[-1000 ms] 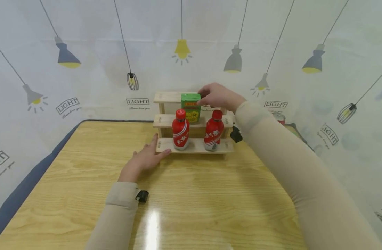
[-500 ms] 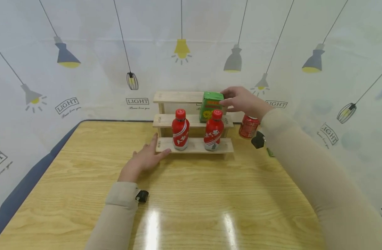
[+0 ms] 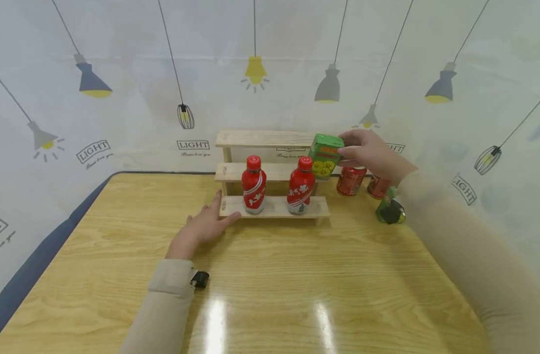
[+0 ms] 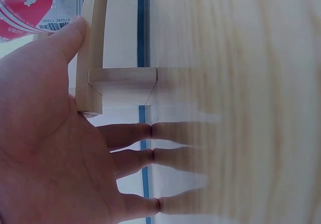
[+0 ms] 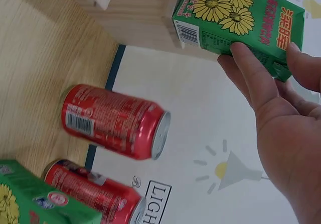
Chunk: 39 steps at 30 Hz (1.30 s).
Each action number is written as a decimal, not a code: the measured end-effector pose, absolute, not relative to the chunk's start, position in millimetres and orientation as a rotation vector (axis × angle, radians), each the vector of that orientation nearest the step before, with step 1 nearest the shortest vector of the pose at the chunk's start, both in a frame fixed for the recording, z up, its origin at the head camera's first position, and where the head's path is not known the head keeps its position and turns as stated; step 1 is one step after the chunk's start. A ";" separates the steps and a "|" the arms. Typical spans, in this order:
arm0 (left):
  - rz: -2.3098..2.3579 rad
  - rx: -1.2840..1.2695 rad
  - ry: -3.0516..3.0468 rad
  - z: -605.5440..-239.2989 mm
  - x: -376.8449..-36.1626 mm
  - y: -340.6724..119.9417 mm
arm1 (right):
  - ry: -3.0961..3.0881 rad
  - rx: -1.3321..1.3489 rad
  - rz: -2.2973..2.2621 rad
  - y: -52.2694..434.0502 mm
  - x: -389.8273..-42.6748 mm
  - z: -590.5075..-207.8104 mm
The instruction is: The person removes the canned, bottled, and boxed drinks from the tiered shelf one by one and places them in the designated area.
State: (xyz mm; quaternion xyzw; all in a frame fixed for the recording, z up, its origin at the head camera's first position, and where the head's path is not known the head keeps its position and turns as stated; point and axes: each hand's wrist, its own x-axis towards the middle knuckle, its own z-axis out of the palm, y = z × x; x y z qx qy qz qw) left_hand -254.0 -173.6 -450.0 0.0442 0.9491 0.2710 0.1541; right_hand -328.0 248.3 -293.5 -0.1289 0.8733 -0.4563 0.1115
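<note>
A green drink carton (image 3: 325, 156) with yellow flowers is pinched between the thumb and fingers of my right hand (image 3: 373, 151). It leans slightly at the right end of the middle tier of a wooden three-tier shelf (image 3: 270, 139). In the right wrist view, the carton's lower end (image 5: 186, 30) lies close to the shelf wood. My left hand (image 3: 203, 227) is at the shelf's lower left end. Its thumb touches the bottom board (image 4: 91, 43), while straight fingers (image 4: 131, 133) touch the tabletop. Two red bottles, the left one (image 3: 254, 186) and the right one (image 3: 301, 187), stand on the bottom tier.
Right of the shelf stand two red cans, one nearer (image 5: 113, 121) and one farther (image 5: 98, 191). Another green carton (image 5: 40, 199) stands in front of them, partly behind the right wrist camera in the head view. A lamp-printed curtain (image 3: 141, 73) closes off the table's (image 3: 270, 285) back.
My right hand has moved the green carton rightward along the middle tier, from behind the left bottle past the right one. The cans have come into sight. My left hand has stayed put.
</note>
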 end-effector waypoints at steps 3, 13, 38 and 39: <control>0.780 0.128 2.719 -449.4 -253.6 -173.6 | 2.592 -0.354 -1.303 261.1 -323.3 -295.0; 0.776 0.127 2.724 -447.6 -253.0 -174.3 | 2.600 -0.277 -1.274 303.8 -310.6 -304.6; 0.781 0.131 2.725 -450.3 -251.5 -172.9 | 2.625 -0.249 -1.064 331.3 -291.4 -368.4; 0.782 0.130 2.726 -450.2 -251.4 -172.9 | 2.628 -0.243 -1.062 331.7 -291.0 -369.7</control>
